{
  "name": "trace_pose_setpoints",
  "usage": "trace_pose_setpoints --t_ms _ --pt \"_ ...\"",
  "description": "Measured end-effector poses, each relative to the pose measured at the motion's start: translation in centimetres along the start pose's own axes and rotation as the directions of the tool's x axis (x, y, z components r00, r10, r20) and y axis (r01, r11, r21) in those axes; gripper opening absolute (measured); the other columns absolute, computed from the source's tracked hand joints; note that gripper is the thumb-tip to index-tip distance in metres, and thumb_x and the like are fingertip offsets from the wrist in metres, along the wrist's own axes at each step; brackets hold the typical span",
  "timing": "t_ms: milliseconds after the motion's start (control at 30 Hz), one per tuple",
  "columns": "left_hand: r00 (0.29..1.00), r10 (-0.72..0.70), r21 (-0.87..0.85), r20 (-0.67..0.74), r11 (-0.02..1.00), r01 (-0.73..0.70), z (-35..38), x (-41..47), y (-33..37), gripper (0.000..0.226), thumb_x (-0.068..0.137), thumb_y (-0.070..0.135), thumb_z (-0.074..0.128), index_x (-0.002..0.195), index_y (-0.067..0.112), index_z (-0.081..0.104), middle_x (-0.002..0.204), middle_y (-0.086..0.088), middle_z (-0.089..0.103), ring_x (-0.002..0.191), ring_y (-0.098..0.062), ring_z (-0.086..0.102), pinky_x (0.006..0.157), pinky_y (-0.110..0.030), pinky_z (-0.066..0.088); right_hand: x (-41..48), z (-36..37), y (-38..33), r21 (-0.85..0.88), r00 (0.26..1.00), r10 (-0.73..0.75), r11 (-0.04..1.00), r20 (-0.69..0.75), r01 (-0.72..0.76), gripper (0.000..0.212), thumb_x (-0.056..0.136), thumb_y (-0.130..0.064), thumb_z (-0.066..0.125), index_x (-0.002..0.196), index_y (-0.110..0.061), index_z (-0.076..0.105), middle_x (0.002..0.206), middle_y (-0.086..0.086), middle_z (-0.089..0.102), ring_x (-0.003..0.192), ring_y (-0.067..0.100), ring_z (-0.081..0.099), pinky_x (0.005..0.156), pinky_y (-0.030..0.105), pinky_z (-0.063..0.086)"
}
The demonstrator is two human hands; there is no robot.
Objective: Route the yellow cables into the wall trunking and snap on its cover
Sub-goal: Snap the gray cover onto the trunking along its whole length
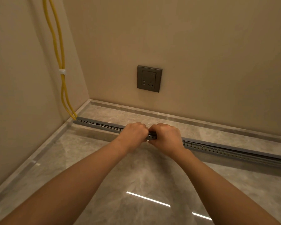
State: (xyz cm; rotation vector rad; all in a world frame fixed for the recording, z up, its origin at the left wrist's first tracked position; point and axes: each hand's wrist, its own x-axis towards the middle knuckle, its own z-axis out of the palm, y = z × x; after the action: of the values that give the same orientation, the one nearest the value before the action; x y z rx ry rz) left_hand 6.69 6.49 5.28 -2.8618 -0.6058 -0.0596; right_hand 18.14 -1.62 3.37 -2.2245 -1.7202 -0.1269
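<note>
Our left hand [133,133] and right hand [165,135] are curled side by side over the grey trunking [102,126], mid-run on the floor [136,184]. The yellow cables [62,88] already enter its corner end; we judge the cover [243,151] seated leftward, the right stretch not yet snapped.

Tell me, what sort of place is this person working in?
Most likely a corner of a finished room in a home or office: plain beige walls, a grey wall socket, a polished stone-look floor with matching skirting, and yellow cables running down into slotted grey trunking.
</note>
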Motion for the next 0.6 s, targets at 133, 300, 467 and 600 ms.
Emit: trace_pose_setpoints --t_ms 133,300,467,600 --pt "0.999 0.012 0.033 0.039 0.999 -0.014 -0.2 0.1 0.1 0.026 0.094 0.023 0.051 0.114 0.007 0.057 0.113 -0.010 0.060 0.106 -0.026 0.055 0.081 -0.036 0.044 -0.5 -0.2 0.5 0.047 1.000 0.005 0.999 0.013 -0.006 0.027 0.076 -0.036 0.067 0.100 -0.026 0.063 0.094 -0.005 0.066 0.088 0.017 0.059 0.064 0.027 0.038" --pt "0.998 0.020 0.046 0.059 0.999 -0.022 -0.2 0.3 0.2 0.026 0.094 0.025 0.051 0.111 0.007 0.059 0.112 -0.010 0.061 0.106 -0.026 0.055 0.083 -0.035 0.044 -1.7 -0.7 2.2 0.029 0.999 0.024 0.999 0.035 -0.025 0.028 0.077 -0.033 0.068 0.104 -0.025 0.063 0.097 -0.006 0.065 0.091 0.016 0.058 0.066 0.027 0.040" --pt "0.998 0.028 0.036 0.061 0.999 -0.030 -0.3 0.6 0.2 0.026 0.093 0.025 0.053 0.109 0.007 0.061 0.110 -0.010 0.062 0.104 -0.026 0.056 0.082 -0.035 0.044 -2.8 -1.3 3.6 -0.025 0.999 0.030 0.999 0.033 -0.029 0.030 0.079 -0.032 0.067 0.107 -0.024 0.061 0.099 -0.005 0.064 0.092 0.016 0.056 0.065 0.028 0.042" --pt "0.997 0.041 0.031 0.066 0.999 -0.043 -0.3 0.9 -0.1 0.028 0.093 0.028 0.053 0.109 0.007 0.062 0.110 -0.010 0.062 0.104 -0.026 0.056 0.082 -0.035 0.044 -3.5 -1.8 4.5 -0.080 0.999 0.027 0.996 0.029 -0.025 0.035 0.080 -0.035 0.066 0.112 -0.022 0.060 0.103 -0.004 0.063 0.098 0.016 0.055 0.068 0.030 0.044"
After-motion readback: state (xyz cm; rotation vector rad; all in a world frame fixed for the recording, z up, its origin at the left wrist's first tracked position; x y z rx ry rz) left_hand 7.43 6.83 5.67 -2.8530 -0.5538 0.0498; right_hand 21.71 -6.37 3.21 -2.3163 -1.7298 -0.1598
